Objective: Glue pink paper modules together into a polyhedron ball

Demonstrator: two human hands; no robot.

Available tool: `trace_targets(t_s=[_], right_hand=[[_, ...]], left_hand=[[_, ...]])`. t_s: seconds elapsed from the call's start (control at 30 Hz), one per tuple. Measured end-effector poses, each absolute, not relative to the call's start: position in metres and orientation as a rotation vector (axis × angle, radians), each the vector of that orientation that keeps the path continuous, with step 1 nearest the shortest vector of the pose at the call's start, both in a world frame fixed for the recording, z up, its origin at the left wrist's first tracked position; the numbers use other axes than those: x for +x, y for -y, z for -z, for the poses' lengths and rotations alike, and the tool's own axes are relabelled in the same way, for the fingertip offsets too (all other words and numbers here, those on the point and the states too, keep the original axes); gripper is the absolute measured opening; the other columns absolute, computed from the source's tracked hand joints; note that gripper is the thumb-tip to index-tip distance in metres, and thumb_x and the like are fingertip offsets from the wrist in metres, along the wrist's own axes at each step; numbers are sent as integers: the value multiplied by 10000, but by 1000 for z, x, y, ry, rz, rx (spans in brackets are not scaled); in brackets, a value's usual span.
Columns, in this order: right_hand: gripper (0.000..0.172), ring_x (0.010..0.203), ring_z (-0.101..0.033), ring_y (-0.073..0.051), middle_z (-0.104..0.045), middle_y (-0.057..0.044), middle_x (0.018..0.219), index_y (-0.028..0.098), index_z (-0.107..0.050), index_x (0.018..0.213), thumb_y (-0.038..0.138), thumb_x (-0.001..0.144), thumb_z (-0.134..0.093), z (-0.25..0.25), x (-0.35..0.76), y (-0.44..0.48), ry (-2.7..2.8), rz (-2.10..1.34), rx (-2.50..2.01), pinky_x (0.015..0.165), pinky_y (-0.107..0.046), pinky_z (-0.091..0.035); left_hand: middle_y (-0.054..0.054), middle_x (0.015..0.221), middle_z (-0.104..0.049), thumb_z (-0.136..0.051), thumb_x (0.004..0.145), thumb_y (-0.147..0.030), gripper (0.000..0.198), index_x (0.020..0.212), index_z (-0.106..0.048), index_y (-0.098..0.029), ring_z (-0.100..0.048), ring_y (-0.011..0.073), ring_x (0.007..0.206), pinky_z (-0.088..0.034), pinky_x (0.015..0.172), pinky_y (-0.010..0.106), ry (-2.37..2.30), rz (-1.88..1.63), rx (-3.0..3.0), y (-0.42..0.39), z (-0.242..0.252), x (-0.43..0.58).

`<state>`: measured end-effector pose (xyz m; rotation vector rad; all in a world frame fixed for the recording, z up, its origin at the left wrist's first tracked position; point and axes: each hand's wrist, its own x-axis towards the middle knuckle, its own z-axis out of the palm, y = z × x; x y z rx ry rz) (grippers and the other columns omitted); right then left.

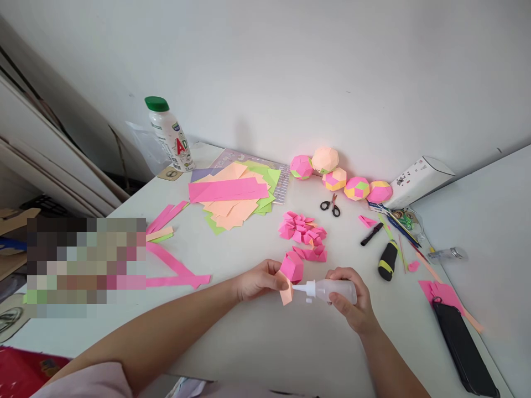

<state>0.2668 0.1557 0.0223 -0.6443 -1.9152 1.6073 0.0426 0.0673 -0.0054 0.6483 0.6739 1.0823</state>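
Observation:
Between the thumb and fingers of my left hand [261,279] is a folded paper piece [292,266], pink above with a peach flap [286,296] hanging below. My right hand [352,304] grips a clear glue bottle [335,290] lying sideways, its narrow white nozzle pointing left. The nozzle tip meets the peach flap, or comes very close to it; whether glue is coming out is too small to see. Just beyond my hands lies a pile of folded pink paper pieces [301,228], with a short row of joined pink pieces [311,254] nearer to me.
Small black scissors [331,207] lie behind the pile, near several faceted paper balls [357,188] along the wall. Stacked paper sheets [232,207] and a white bottle [172,135] stand back left. A cutter [388,260] and a black case [464,348] lie right.

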Motion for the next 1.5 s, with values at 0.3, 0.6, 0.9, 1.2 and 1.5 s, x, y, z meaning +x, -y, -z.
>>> trace_targets(t_s=[0.3,0.6,0.9,1.2,1.5], right_hand=[[220,528,-490,-120,-517,-2,763,233,-527,916,370,788,-644,-20,267,-158,1847,-1696,-709,475,-267,-394],[220,501,-494,-121,-526,9,691,228,-512,915,365,798,-637,-20,265,-158,1801,-1757,-705,462,-273,-389],[223,507,-504,-111,-542,2,733,221,-516,917,357,795,-645,-20,263,-159,1759,-1801,-714,470,-274,-420],[262,508,-500,-123,-546,6,688,218,-499,904,405,787,-638,-24,258,-160,1725,-1863,-724,470,-281,-415],[272,502,-508,-124,-524,9,690,210,-511,894,416,777,-645,-25,258,-159,1684,-1933,-706,456,-275,-403]], left_hand=[[26,586,-660,-739,618,-239,140,581,-654,-134,-586,160,589,-432,662,307,-673,-1083,643,-67,3,43],[25,599,-656,-744,602,-245,140,591,-656,-136,-588,164,599,-437,662,311,-677,-1092,637,-67,9,43],[25,606,-656,-747,590,-236,133,596,-657,-138,-587,168,614,-440,672,313,-684,-1091,622,-67,9,43],[29,626,-652,-753,586,-249,151,615,-657,-137,-584,172,629,-440,682,316,-681,-1092,611,-67,8,44],[-1,587,-587,-743,603,-222,127,576,-651,-139,-546,147,633,-422,710,305,-664,-1093,596,-67,8,43]])
